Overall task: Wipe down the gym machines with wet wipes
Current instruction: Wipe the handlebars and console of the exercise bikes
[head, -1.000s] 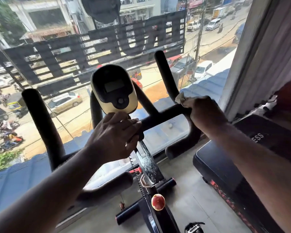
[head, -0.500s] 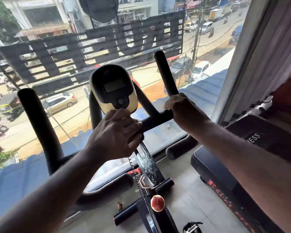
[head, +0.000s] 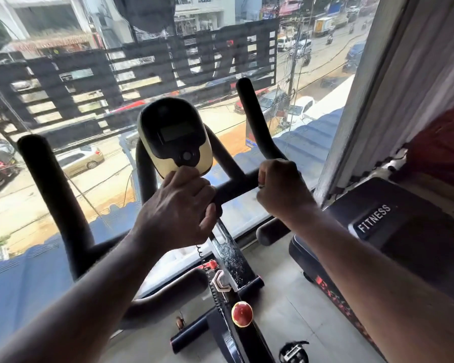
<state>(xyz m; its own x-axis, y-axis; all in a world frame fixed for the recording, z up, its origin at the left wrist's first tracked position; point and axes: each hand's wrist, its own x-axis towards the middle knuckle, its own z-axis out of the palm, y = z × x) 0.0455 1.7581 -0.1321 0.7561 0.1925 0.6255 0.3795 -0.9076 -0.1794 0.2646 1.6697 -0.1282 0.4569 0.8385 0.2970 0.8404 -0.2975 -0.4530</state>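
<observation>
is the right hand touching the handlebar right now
Touching. The head view shows the right hand wrapped round the handlebar crossbar, fingers curled over it, no gap visible.

One exercise bike (head: 232,258) shows, with one console (head: 174,137) at twelve o'clock and one red knob (head: 242,313) at six. Two hands show: left hand (head: 176,208), right hand (head: 281,189).

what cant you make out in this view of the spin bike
All from the head view:
Wet wipe: none shows; the right hand, wrapped round the handlebar, would cover it.
Console screen: dark, no reading legible.
Handlebar centre: covered by the left hand.
Pedal: cut off by the bottom edge.
Red lettering on the neighbouring machine: blurred, partly behind the right forearm.
</observation>
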